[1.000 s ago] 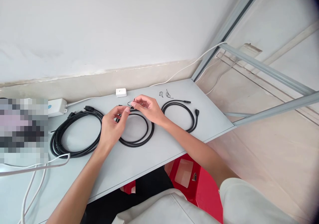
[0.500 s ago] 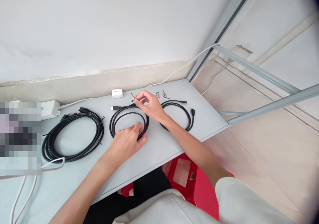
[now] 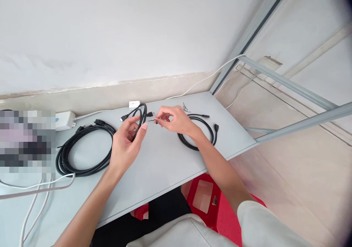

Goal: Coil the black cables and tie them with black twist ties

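My left hand (image 3: 127, 142) is wrapped round a coiled black cable (image 3: 143, 114), raised off the desk with its loops bunched upright between thumb and fingers. One of its plugs (image 3: 124, 118), with a bright metal tip, points left; another plug (image 3: 150, 114) sticks out to the right. Just right of the bundle, my right hand (image 3: 176, 120) pinches a thin black twist tie (image 3: 153, 120) between thumb and fingertips, one end poking toward the cable. Beyond my right wrist, a second coiled black cable (image 3: 211, 129) lies flat on the desk.
A thicker black cable coil (image 3: 62, 157) lies at left, near a white power strip (image 3: 65, 121) and white cords (image 3: 37, 210). A small white adapter (image 3: 134, 104) sits by the wall. Another twist tie (image 3: 185, 108) lies behind my right hand. A metal frame (image 3: 297, 89) borders the desk's right end.
My left hand has lifted the middle cable off the desk and gathered its loops upright. My right hand, still pinching the twist tie, has shifted slightly right and nearer.
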`<control>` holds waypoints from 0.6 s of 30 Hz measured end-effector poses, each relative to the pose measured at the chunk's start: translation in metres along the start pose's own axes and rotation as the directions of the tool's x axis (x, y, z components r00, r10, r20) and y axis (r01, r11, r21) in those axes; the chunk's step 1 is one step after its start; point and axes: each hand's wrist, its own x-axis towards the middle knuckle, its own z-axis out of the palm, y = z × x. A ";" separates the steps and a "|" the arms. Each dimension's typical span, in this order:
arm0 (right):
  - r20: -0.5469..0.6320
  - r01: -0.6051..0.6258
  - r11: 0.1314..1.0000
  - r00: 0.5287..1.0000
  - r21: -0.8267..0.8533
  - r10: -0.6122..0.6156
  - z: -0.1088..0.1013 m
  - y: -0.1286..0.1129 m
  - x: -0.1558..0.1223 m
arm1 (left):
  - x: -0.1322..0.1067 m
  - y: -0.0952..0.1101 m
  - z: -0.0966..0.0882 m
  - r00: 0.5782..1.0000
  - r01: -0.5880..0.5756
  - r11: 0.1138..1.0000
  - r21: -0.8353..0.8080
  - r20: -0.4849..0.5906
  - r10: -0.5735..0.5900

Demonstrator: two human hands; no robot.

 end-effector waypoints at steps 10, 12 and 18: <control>-0.067 -0.159 0.981 0.984 0.110 0.167 0.044 0.004 -0.003 | 0.001 -0.001 0.007 0.985 0.135 0.982 -0.134 0.128 -0.117; -0.063 -0.161 0.963 0.982 0.216 0.178 0.048 -0.001 -0.006 | 0.002 -0.004 0.008 0.981 0.164 0.975 -0.152 0.131 -0.145; -0.063 -0.170 0.924 0.977 0.344 0.203 0.053 -0.002 -0.008 | 0.002 -0.002 0.008 0.988 0.134 0.984 -0.122 0.090 -0.123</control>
